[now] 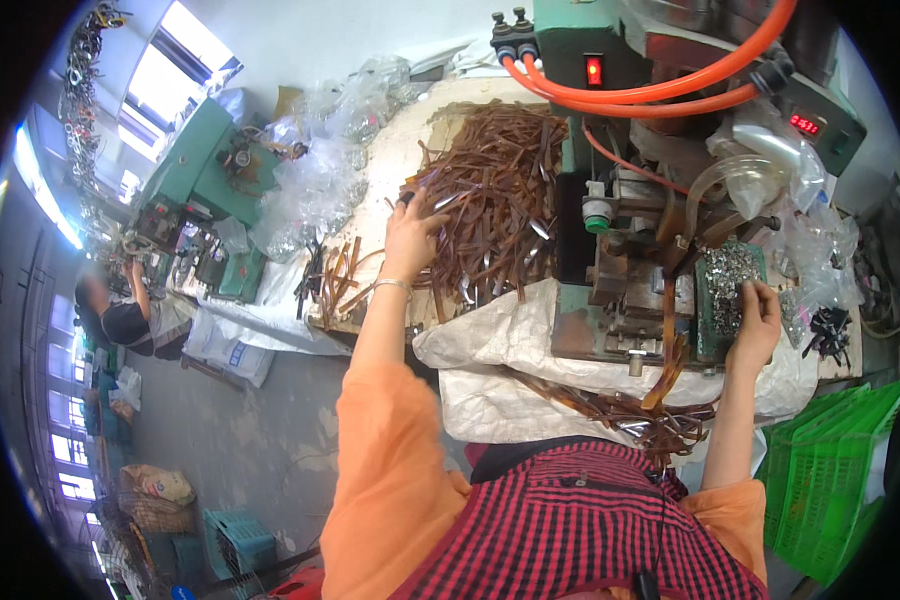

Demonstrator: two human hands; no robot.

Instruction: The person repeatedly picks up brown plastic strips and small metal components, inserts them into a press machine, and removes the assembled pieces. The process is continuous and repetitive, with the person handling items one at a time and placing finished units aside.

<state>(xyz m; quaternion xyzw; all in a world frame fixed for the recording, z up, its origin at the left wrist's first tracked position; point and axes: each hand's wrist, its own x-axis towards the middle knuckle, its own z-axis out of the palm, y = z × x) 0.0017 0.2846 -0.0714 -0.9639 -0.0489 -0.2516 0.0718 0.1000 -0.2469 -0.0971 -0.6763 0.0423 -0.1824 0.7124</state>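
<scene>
My left hand (415, 240) lies at the left edge of a big heap of brown strap-like strips (495, 190), fingers spread and touching the strips; a dark band shows on one finger. At the right, my right hand (758, 325) reaches to a green tray (705, 345) filled with small shiny metal pieces (728, 280). Its fingers are curled together at the tray's right edge, and whatever is between them is too small to make out. Between my hands stands a bench press machine (640, 290). Brown strips (673, 365) hang down from its front.
More brown strips (660, 425) lie on white woven cloth (490, 330) before me. Orange hoses (660, 97) arch over the machine. Green plastic crates (835, 480) stand at lower right. Plastic bags (315, 190) sit at left, beyond which another person (125, 320) works at a green machine (195, 165).
</scene>
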